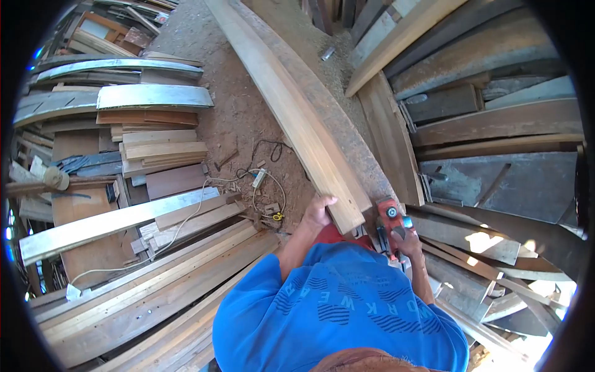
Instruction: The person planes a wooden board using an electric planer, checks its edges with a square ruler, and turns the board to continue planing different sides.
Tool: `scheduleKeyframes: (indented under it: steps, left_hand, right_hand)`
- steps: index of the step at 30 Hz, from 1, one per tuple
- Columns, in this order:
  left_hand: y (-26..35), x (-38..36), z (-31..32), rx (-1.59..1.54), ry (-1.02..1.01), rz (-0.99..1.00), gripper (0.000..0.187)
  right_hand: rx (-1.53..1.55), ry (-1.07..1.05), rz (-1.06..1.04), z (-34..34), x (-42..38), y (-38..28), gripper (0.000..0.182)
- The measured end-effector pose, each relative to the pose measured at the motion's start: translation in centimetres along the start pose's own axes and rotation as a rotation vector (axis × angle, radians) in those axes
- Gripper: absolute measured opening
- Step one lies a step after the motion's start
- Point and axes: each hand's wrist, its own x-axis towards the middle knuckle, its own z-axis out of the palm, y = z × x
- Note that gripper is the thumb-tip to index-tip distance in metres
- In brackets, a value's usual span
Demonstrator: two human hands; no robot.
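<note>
A long pale wooden plank [291,115] runs from the top of the view to its near end in front of my body. My left hand [319,211] grips the plank's left edge close to that end, with the thumb on the top face; its other fingers are mostly hidden. Right of the plank's end, my right hand [406,240] is closed round the handle of a red electric hand planer [389,217]. The planer's underside cannot be made out. Beneath and beside the plank lies a thick, rough, weathered beam [347,118].
Stacked boards [164,149] line the left side, and more planks [496,124] lean along the right. A power strip [259,178] with cables, a hammer [227,159] and a yellow-handled item [277,217] lie on the dusty ground [232,124].
</note>
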Motion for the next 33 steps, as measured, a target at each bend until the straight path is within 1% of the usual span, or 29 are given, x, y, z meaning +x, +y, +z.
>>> scheduleKeyframes:
  steps: [1,3,4,5,7,10,11,12,14,15,18,19,21,23,25,26,27,30,33]
  left_hand:
    - [0.3,-1.2,1.6,-0.019,-0.028,-0.012,0.079]
    - [1.1,-3.2,4.9,-0.055,-0.091,-0.036,0.086]
    - [1.8,-4.4,7.3,-0.075,-0.105,-0.026,0.086]
    - [2.7,-5.7,9.9,-0.093,-0.117,-0.016,0.086]
    - [3.9,-6.8,11.6,-0.07,-0.151,0.033,0.085]
    - [5.5,-7.4,12.8,0.022,-0.237,0.137,0.085]
    - [6.4,-7.5,13.3,0.033,-0.276,0.165,0.086]
    - [7.2,-7.9,13.7,0.044,-0.311,0.187,0.087]
    - [9.0,-8.3,14.8,-0.049,-0.476,0.262,0.086]
    - [9.8,-8.3,15.2,-0.1,-0.557,0.294,0.086]
    - [12.3,-6.8,15.0,-0.016,-0.738,0.482,0.083]
    - [12.7,-7.0,16.8,-0.008,-0.639,0.557,0.083]
    - [14.8,-6.4,18.8,-0.111,-0.692,0.509,0.084]
    - [16.8,-7.4,22.6,-0.104,-0.722,0.587,0.084]
    - [18.2,-9.2,26.2,-0.152,-0.651,0.606,0.082]
    - [18.7,-9.6,26.8,-0.179,-0.612,0.612,0.081]
    - [19.7,-9.7,26.6,-0.152,-0.689,0.525,0.079]
    - [20.4,-9.7,27.1,-0.124,-0.729,0.512,0.077]
    - [20.9,-10.0,27.6,-0.061,-0.617,0.505,0.077]
  right_hand:
    - [-0.206,-0.22,0.179,-3.9,0.8,-3.7,0.066]
    - [0.263,-0.184,0.123,-8.3,2.1,-7.3,0.08]
    - [0.494,-0.17,0.088,-10.3,2.5,-8.9,0.087]
    - [0.686,-0.252,-0.023,-12.5,2.4,-11.4,0.093]
    - [1.062,-0.426,-0.259,-16.2,1.5,-16.6,0.107]
    - [1.182,-0.37,-0.546,-17.9,0.1,-21.0,0.117]
    - [1.102,-0.339,-0.573,-20.4,-1.1,-23.1,0.118]
    - [1.082,-0.322,-0.606,-21.8,-1.8,-24.4,0.117]
    - [1.041,-0.277,-0.678,-24.2,-2.4,-26.4,0.115]
    - [1.069,-0.292,-0.746,-25.7,-2.7,-27.4,0.11]
    - [1.248,-0.253,-0.76,-28.4,-3.9,-31.6,0.107]
    - [1.327,-0.199,-0.787,-28.3,-4.1,-32.5,0.091]
    - [1.343,-0.214,-0.796,-29.6,-3.4,-33.5,0.078]
    - [1.515,-0.15,-0.977,-31.1,-4.8,-36.7,0.049]
    - [1.604,-0.231,-0.978,-30.6,-3.6,-37.0,0.044]
    - [1.649,-0.273,-0.971,-30.4,-3.2,-37.2,0.041]
    - [1.66,-0.349,-1.104,-31.0,-3.6,-38.3,0.036]
    - [1.765,-0.3,-1.118,-31.3,-4.2,-39.6,0.038]
    - [1.797,-0.288,-1.104,-31.4,-4.4,-40.1,0.038]
